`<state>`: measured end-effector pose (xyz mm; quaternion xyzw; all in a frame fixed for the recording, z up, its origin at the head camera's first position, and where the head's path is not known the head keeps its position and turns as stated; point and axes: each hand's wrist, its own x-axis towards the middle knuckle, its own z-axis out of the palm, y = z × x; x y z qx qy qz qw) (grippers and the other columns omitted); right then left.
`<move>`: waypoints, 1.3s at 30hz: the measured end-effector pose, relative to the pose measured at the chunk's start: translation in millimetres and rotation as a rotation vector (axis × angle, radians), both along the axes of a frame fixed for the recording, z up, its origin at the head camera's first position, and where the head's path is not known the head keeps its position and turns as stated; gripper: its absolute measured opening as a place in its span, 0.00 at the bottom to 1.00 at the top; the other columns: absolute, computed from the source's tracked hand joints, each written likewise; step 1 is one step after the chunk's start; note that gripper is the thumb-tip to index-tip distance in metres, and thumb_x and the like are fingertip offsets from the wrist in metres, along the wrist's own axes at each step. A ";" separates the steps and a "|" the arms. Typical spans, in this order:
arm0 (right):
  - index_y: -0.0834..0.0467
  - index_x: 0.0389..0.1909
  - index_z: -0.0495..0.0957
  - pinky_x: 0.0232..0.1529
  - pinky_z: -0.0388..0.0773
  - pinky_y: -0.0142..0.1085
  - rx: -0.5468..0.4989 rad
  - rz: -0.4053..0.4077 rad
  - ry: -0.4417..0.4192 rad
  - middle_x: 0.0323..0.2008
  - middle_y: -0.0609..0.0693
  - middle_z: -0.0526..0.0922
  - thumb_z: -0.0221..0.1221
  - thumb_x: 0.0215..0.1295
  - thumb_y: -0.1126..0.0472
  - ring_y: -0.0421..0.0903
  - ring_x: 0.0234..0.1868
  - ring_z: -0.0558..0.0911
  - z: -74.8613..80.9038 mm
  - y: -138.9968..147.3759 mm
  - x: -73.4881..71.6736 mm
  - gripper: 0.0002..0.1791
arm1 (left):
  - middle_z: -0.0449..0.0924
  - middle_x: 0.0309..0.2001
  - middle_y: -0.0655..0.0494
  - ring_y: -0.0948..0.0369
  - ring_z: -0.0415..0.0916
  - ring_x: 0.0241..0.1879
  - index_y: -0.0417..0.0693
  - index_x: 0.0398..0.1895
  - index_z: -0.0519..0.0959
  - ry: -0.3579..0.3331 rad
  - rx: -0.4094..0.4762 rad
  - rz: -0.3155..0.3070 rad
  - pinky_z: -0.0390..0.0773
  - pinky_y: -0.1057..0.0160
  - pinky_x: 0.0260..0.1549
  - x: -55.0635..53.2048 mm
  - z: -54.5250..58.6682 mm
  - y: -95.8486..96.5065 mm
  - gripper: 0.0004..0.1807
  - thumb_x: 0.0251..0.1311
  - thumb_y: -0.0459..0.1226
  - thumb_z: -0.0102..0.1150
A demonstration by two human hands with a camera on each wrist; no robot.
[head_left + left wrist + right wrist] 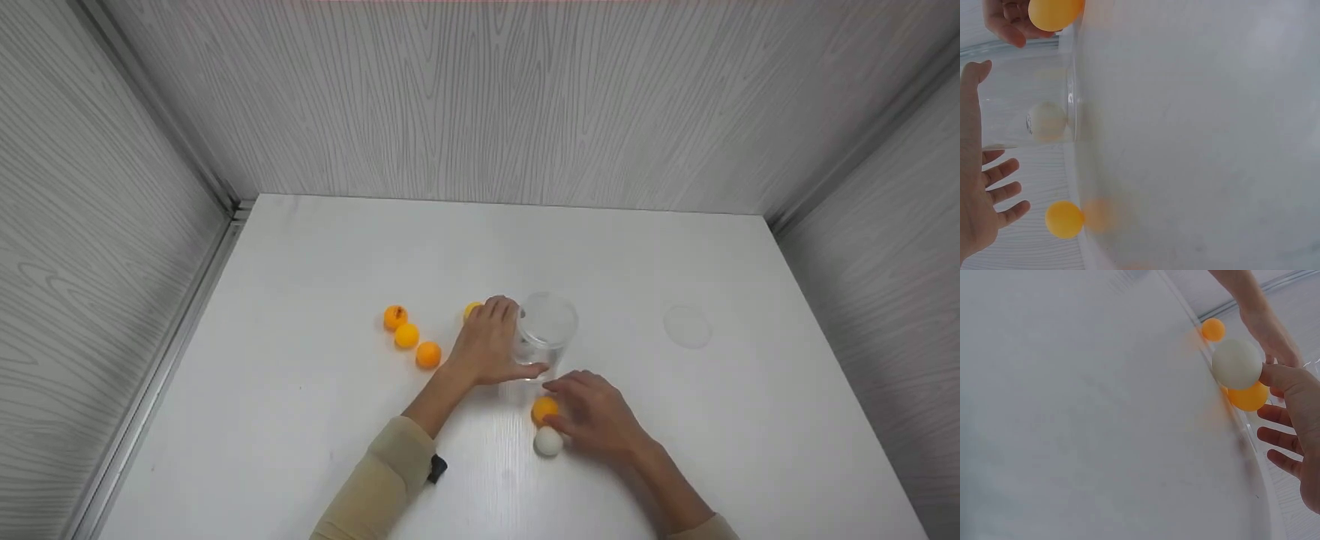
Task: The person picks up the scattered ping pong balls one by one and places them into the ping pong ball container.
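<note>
A clear, round plastic jar [550, 319] stands near the middle of the table. My left hand [486, 345] holds its left side, thumb at the front and fingers spread toward the back. Through the jar wall in the left wrist view shows a white ball [1047, 121] with dark print. In front of the jar, an orange table tennis ball [545, 411] and a white ball [548, 442] lie close together. My right hand [598, 416] is just right of them, fingers loosely bent and apart, with the thumb at the balls in the right wrist view.
Three orange balls, a marked one [395, 317], a lighter one [406, 335] and a nearer one [428, 355], lie left of the left hand. Another yellow-orange ball [472, 309] is partly hidden behind that hand. A clear round disc [687, 327] lies at right. Grey panels [480, 97] enclose the table.
</note>
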<state>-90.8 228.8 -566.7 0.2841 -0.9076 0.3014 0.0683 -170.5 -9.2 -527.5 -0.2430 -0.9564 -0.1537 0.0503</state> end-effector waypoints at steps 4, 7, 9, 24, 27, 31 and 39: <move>0.47 0.53 0.87 0.52 0.84 0.38 -0.006 0.004 0.009 0.47 0.37 0.88 0.77 0.58 0.49 0.38 0.47 0.82 0.1 -0.1 0.1 0.22 | 0.75 0.63 0.48 0.51 0.70 0.68 0.45 0.66 0.70 -0.005 -0.001 0.001 0.75 0.52 0.70 0.2 0.2 0.0 0.50 0.53 0.74 0.61; 0.46 0.53 0.87 0.52 0.84 0.38 -0.005 0.002 0.012 0.46 0.37 0.88 0.77 0.58 0.49 0.38 0.47 0.82 -0.7 0.2 -0.1 0.22 | 0.75 0.63 0.49 0.51 0.70 0.67 0.45 0.65 0.70 -0.007 0.001 0.002 0.75 0.52 0.69 0.0 0.2 -0.1 0.50 0.53 0.74 0.62; 0.46 0.53 0.87 0.52 0.84 0.39 -0.002 0.001 0.014 0.46 0.37 0.88 0.77 0.58 0.50 0.38 0.47 0.83 -1.4 0.5 -0.6 0.21 | 0.75 0.63 0.49 0.51 0.70 0.67 0.45 0.65 0.70 -0.008 0.004 0.002 0.75 0.52 0.69 -0.2 0.2 -0.1 0.50 0.53 0.74 0.62; 0.45 0.50 0.88 0.51 0.84 0.41 0.014 0.014 0.033 0.44 0.39 0.88 0.77 0.58 0.52 0.41 0.46 0.84 -3.0 2.5 -2.8 0.18 | 0.76 0.62 0.49 0.51 0.70 0.68 0.44 0.66 0.69 0.006 -0.020 -0.003 0.74 0.53 0.70 -0.6 0.8 0.1 0.52 0.53 0.75 0.61; 0.46 0.49 0.89 0.51 0.84 0.41 0.020 0.011 0.033 0.43 0.40 0.88 0.77 0.58 0.52 0.42 0.46 0.84 -2.6 2.6 -2.9 0.17 | 0.76 0.62 0.49 0.51 0.70 0.68 0.44 0.66 0.69 0.005 -0.025 -0.002 0.74 0.53 0.70 -0.5 1.1 -0.1 0.52 0.53 0.75 0.61; 0.46 0.49 0.89 0.51 0.84 0.41 0.024 0.006 0.026 0.43 0.40 0.89 0.77 0.59 0.52 0.41 0.46 0.84 -2.3 2.7 -3.3 0.17 | 0.75 0.61 0.49 0.51 0.70 0.67 0.44 0.65 0.69 0.013 -0.037 -0.005 0.74 0.53 0.69 -0.2 1.3 -0.4 0.52 0.53 0.75 0.61; 0.45 0.50 0.89 0.52 0.84 0.41 0.027 -0.002 0.012 0.43 0.40 0.89 0.77 0.59 0.51 0.41 0.46 0.84 -1.4 4.1 -3.4 0.18 | 0.76 0.61 0.49 0.51 0.71 0.67 0.44 0.65 0.69 0.021 -0.019 -0.006 0.75 0.53 0.69 -0.1 0.3 -0.4 0.52 0.53 0.75 0.61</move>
